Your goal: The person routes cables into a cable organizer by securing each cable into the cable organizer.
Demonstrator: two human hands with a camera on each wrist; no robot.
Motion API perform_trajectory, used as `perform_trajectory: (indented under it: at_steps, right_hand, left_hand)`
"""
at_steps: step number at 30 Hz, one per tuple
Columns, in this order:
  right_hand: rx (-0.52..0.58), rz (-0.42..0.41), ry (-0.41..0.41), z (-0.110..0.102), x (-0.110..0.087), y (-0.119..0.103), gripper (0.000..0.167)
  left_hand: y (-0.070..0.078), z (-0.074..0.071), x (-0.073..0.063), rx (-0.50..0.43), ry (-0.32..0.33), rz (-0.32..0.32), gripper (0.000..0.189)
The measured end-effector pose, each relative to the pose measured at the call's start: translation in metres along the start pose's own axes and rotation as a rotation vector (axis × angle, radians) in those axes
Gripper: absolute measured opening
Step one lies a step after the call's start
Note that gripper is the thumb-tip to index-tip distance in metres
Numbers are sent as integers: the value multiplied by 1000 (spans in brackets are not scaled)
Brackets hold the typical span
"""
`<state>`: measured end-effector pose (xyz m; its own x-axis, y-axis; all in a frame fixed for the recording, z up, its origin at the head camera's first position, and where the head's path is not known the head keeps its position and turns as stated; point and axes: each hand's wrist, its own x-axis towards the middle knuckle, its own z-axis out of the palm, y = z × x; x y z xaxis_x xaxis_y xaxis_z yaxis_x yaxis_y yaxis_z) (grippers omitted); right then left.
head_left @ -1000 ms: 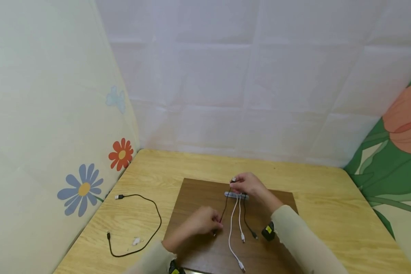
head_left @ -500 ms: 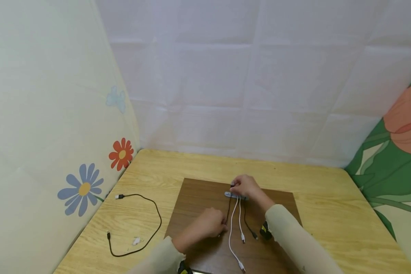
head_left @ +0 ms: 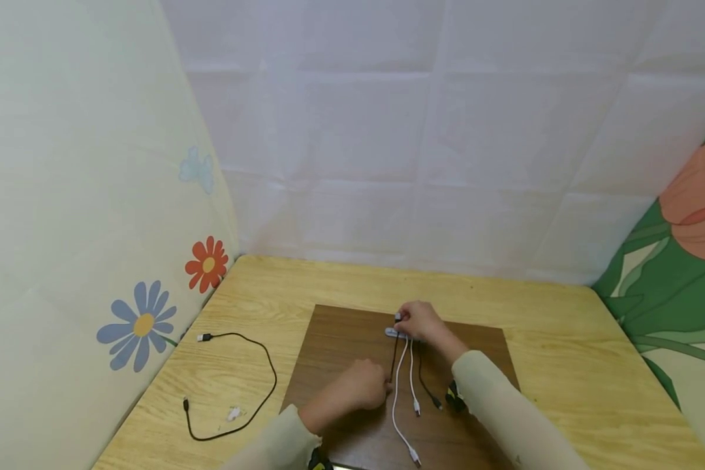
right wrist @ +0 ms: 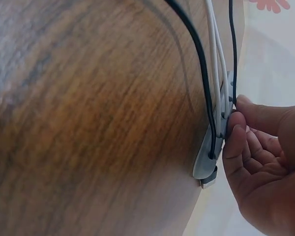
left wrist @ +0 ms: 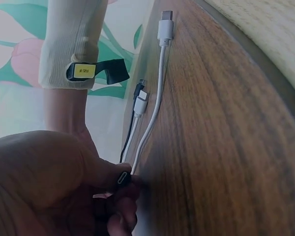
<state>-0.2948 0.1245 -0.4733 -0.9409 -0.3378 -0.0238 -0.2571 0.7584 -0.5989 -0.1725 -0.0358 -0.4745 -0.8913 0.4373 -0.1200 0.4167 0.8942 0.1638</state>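
My right hand [head_left: 421,320] pinches a black USB cable [right wrist: 234,54] close to its plug [head_left: 397,318], at the far side of a grey cable clip [right wrist: 204,164]. Whether this cable sits in a slot is hidden by the fingers. The cable runs toward me to my left hand [head_left: 367,385], which pinches its other connector [left wrist: 123,178], seen end-on in the left wrist view. Two white cables [head_left: 397,391] and another black cable [right wrist: 201,59] pass through the clip. The latter's metal-tipped plug [right wrist: 209,179] sticks out behind it.
The clip lies on a dark brown board [head_left: 329,339] on a light wooden table [head_left: 570,365]. Left of the board, a loose black USB cable [head_left: 275,372] curves around a small white piece [head_left: 233,413]. Printed cloth walls [head_left: 341,222] stand behind and at the sides.
My right hand has lowered the plug slightly toward the clip. My left hand has shifted right and a little away from me, so the cable between them runs straighter down the board.
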Motion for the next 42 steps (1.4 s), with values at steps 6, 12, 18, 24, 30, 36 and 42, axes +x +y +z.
perform_trajectory:
  at_steps: [6, 12, 18, 24, 30, 36, 42]
  right_hand:
    - [-7, -24, 12, 1, 0, -3, 11]
    - [-20, -27, 10, 1, -2, -5, 12]
    - [-52, -15, 8, 0, -1, -4, 12]
    - [-78, 6, -9, -1, 1, -2, 12]
    - [-75, 27, -7, -1, 0, -2, 13]
    - [-107, 9, 16, 0, 0, -3, 14]
    - [-136, 13, 39, 2, -1, -5, 12]
  left_hand:
    - [-1, 1, 1, 37, -17, 12, 23]
    - [0, 4, 1, 25, -37, -29, 21]
    - [0, 2, 3, 25, -48, -20, 24]
    - [2, -2, 4, 18, -54, 1, 25]
    - [2, -3, 5, 21, -74, -3, 25]
    - [2, -1, 7, 16, -79, -10, 27]
    - [5, -3, 7, 29, -88, -32, 27]
